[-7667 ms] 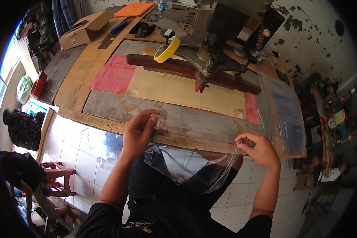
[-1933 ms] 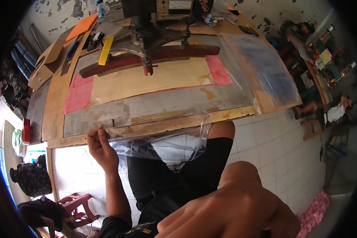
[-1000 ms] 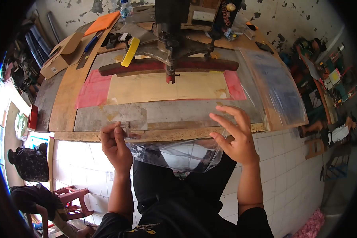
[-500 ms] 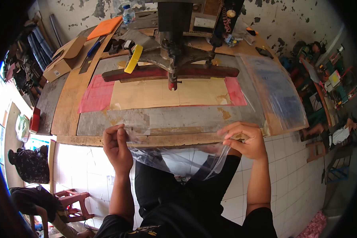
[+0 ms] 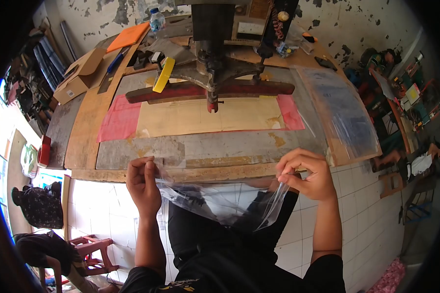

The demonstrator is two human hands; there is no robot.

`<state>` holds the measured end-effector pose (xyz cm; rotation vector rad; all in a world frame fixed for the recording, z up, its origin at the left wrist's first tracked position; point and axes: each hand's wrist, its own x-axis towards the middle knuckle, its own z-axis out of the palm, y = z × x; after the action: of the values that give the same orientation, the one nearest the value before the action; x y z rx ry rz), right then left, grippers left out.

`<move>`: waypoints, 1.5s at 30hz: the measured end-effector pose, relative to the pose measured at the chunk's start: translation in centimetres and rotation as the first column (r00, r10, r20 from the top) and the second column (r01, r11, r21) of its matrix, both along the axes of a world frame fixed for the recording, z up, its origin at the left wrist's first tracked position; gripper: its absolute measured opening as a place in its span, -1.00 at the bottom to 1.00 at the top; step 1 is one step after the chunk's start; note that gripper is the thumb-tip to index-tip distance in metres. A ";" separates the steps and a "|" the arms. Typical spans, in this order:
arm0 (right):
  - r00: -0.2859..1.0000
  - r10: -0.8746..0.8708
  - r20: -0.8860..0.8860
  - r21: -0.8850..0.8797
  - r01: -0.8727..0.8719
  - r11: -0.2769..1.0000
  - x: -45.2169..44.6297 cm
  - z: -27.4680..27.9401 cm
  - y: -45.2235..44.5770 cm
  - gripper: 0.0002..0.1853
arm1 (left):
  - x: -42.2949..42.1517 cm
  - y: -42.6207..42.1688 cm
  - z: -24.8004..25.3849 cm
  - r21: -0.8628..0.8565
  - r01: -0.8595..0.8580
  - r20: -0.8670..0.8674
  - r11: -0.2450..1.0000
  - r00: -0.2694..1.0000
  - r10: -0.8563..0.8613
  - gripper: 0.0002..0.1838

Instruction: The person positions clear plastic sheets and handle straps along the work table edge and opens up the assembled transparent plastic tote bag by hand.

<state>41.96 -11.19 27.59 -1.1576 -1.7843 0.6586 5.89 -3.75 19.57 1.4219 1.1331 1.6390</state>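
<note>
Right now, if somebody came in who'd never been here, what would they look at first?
Probably the bright yellow tape roll, up by the left part of the machine's long red bar. Next might be the shiny clear plastic, held between the person's left hand and right hand along the table's front edge. The orange sheet at the back left stands out too.

Head camera: looks forward and down from above lap onto workbench close ahead; wide fisheye.
</note>
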 end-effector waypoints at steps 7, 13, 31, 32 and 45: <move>0.955 -0.005 -0.296 -0.043 -0.009 0.999 -0.3 -0.8 -0.9 -0.93 | 0.6 -0.5 0.3 -0.022 0.001 0.012 1.000 1.000 -0.001 -0.90; 0.945 -0.088 -0.316 -0.107 0.056 0.993 -0.8 -0.7 -1.9 -0.93 | 0.0 -0.7 0.5 -0.008 0.019 -0.014 1.000 1.000 -0.019 -0.89; 0.953 -0.231 -0.197 -0.022 0.231 0.973 -2.2 -0.2 -2.1 -0.91 | -0.1 -1.3 0.4 -0.015 0.028 0.023 0.999 0.999 -0.028 -0.90; 0.953 -0.231 -0.197 -0.022 0.231 0.973 -2.2 -0.2 -2.2 -0.91 | -0.3 -1.1 -0.1 -0.025 0.044 0.043 0.999 0.998 -0.043 -0.90; 0.909 -0.251 -0.332 -0.167 0.205 0.964 -2.1 0.6 -2.5 -0.84 | -0.2 -1.2 0.3 -0.036 0.101 0.091 0.994 0.991 -0.097 -0.90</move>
<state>39.87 -13.73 28.16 -1.2260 -1.2979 0.7931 5.73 -4.99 19.84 1.3444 1.0236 1.5848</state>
